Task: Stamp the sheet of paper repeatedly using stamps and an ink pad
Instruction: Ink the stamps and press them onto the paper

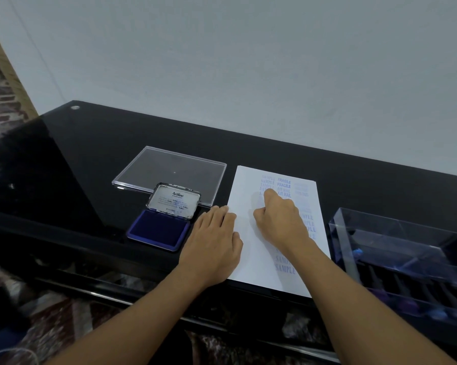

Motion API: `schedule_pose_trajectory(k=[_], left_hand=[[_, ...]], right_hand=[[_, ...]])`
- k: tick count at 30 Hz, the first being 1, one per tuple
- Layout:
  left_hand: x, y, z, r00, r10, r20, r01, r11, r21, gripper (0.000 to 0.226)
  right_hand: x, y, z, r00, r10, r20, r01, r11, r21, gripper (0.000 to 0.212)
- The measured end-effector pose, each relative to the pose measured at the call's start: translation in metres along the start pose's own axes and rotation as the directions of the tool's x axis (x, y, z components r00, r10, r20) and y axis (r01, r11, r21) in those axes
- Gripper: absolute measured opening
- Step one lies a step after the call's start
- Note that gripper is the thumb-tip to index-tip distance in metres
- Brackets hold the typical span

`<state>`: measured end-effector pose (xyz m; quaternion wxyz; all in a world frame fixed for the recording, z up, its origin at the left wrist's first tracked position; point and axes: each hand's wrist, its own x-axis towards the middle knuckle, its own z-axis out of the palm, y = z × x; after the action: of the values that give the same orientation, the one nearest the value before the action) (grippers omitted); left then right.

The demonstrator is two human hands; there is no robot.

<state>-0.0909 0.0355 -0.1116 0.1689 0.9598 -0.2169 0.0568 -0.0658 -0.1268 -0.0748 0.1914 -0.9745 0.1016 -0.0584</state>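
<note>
Sheet (pixel 251 259) partly stamped, left side blank; left hand (pixel 214 238) flat on its left edge, right hand (pixel 277 214) clenched, probably gripping hidden stamp.

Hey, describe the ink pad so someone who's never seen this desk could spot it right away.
On the black desk, look just left of the white sheet of paper. The ink pad is the small open tin holding dark blue felt, unlike the flat clear plastic lid behind it.
</note>
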Motion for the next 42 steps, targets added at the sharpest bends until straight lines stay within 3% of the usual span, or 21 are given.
schedule_pose_trajectory(k=[31, 36, 42], left_hand=[[-0.001, 0.001, -0.001, 0.994, 0.013, -0.106, -0.019, 0.998, -0.054, 0.04], [-0.001, 0.001, -0.003, 0.995, 0.003, -0.1, -0.011, 0.997, -0.077, 0.035], [0.0, -0.001, -0.004, 0.996, -0.008, -0.094, -0.001, 0.996, -0.094, 0.034]], right_hand=[[-0.003, 0.002, 0.0, 1.0, -0.01, -0.014, 0.01, 1.0, 0.003, 0.008], [0.001, 0.001, -0.02, 0.997, -0.014, 0.071, 0.015, 1.0, -0.004, 0.013], [0.008, 0.004, -0.071, 0.999, -0.013, -0.033, 0.017, 0.991, 0.129, 0.014]])
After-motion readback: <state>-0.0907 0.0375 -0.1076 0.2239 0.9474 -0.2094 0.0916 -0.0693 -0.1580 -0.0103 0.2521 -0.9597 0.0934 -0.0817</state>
